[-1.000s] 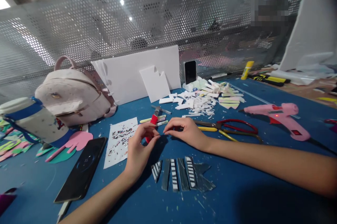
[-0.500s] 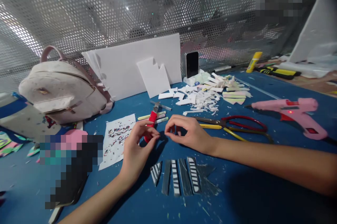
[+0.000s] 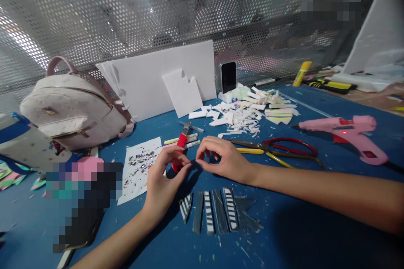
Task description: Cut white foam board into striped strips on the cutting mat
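Observation:
My left hand [image 3: 166, 174] and my right hand [image 3: 225, 160] face each other above the blue table, thumb and forefinger of each pinched together. Whatever lies between the fingertips is too small and dark to make out. Just behind the left fingers lies a red utility knife [image 3: 182, 142], its blade pointing away. Below the hands sits a row of dark strips [image 3: 198, 214], some bearing white stripes [image 3: 231, 210]. A dark notched piece [image 3: 246, 213] ends the row on the right, and a striped triangular piece [image 3: 186, 206] ends it on the left.
Scissors [image 3: 268, 146] with red handles and a pink glue gun [image 3: 344, 128], its light on, lie right. White scraps [image 3: 241, 117] are heaped behind the hands. Left are flecked paper [image 3: 128, 191], a phone [image 3: 90, 231] and a backpack [image 3: 75, 109]. White boards [image 3: 142, 79] lean against mesh.
The view has shifted slightly, so things sit a little further left. Both hands keep their pinch, almost unmoved.

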Motion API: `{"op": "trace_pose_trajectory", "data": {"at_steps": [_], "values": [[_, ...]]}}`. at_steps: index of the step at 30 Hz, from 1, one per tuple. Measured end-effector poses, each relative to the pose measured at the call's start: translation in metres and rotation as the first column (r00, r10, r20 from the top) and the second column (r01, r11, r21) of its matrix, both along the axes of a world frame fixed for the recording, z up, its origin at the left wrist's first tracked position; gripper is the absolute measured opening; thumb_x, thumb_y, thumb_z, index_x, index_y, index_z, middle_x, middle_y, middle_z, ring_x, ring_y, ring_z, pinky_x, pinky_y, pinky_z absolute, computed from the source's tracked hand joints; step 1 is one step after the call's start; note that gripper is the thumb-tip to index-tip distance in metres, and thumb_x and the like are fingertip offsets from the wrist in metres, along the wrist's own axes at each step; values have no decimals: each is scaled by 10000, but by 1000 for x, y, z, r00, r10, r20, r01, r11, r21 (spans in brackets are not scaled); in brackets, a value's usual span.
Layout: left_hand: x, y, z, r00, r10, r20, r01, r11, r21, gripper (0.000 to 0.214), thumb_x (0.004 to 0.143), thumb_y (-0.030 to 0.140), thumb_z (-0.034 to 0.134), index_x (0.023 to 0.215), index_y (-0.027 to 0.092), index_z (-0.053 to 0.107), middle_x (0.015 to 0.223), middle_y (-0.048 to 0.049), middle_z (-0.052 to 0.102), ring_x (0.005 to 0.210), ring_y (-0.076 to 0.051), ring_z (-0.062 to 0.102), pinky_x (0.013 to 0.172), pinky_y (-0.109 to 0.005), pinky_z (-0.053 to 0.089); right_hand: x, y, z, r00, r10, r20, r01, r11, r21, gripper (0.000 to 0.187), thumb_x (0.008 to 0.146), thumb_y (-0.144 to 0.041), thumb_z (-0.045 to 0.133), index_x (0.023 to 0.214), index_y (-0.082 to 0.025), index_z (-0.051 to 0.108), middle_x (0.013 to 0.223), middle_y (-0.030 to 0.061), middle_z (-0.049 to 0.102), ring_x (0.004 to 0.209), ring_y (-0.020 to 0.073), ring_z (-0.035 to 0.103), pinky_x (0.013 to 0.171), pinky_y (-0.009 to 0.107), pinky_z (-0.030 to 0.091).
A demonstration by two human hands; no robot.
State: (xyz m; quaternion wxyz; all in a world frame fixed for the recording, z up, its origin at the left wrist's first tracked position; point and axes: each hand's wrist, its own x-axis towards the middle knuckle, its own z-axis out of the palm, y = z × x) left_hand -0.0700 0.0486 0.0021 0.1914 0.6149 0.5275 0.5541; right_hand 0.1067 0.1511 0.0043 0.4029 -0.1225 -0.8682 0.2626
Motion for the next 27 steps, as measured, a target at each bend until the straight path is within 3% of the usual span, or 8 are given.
{"op": "trace_pose_trajectory", "data": {"at_steps": [27], "values": [[-2,-2,0,999,3,-49,-3,1000,-4,232,872,170,675,1081,242,604,869,15,681,777,-123,625,749,-277,482,0,1,-1,1000,10,28,-11,1000,10,47,870,-163,636,836,-188,614,789,1,602,739,139,515,674,272,425]]}}
